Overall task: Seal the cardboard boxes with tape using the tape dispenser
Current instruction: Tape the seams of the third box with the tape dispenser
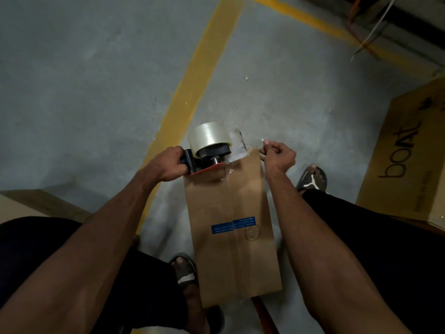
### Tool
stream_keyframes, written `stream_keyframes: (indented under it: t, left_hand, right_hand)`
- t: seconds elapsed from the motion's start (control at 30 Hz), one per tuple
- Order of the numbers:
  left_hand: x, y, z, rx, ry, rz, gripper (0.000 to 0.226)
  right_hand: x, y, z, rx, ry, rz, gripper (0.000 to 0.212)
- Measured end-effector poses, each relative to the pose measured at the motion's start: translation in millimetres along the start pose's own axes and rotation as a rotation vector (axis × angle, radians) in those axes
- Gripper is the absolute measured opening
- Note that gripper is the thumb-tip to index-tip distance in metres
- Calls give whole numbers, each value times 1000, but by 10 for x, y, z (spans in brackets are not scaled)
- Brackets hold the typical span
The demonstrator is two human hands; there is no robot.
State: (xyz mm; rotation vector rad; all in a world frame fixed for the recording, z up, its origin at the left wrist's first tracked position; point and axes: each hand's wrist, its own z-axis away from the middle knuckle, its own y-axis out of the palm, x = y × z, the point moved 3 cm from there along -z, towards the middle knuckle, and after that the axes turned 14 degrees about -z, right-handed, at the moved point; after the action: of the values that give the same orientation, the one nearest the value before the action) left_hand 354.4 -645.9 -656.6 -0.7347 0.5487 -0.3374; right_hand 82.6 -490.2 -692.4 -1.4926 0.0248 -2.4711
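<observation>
Grey concrete floor (84,80) fills the view, crossed by yellow painted lines (192,88) that run out beyond the far end of a narrow cardboard box (231,225). That box stands on the floor between the person's legs, its long top face turned up, with a centre seam running lengthwise and a blue printed label (233,224) across the seam near the middle.

At the far end of the box, the tape dispenser (207,155) rests with its red plate on the far left corner of the top face. It carries a roll of clear tape (209,136) on a black hub. The left hand (169,165) is wrapped round the dispenser's black handle, fingers curled tight on it. A strip of clear tape (237,145) stretches from the roll toward the far right corner of the box. The right hand (279,155) sits just beyond that corner, fingers curled, thumb and forefinger pinching the loose tape end.

Right of the box, a foot in a black sandal (313,179) stands on the floor; another sandalled foot (186,273) is just left of the box's near half. Farther right of the box sits a large carton printed "boat" (407,153). Left of the box, part of another carton (36,203) shows behind the left forearm.
</observation>
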Motion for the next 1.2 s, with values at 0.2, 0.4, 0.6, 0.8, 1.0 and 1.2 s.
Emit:
stream_keyframes:
  t: [0.2,0.4,0.6,0.8,1.0,1.2]
  left_hand:
    - [12,-16,-43,6,17,-11,31]
    - [34,8,-67,8,27,6,30]
    - [106,17,-83,18,27,-1,38]
    - [138,15,-88,36,26,17,45]
    - [23,-32,3,4,10,24,38]
    - [152,-46,99,-21,-16,100,52]
  right_hand:
    - [-63,11,28,-26,-2,51,8]
    - [-178,5,44,-5,44,130,13]
    - [-81,-166,-25,-9,9,470,64]
    - [79,82,449,26,-184,465,36]
    - [42,97,662,158,-160,619,35]
    - [107,305,645,404,-206,641,44]
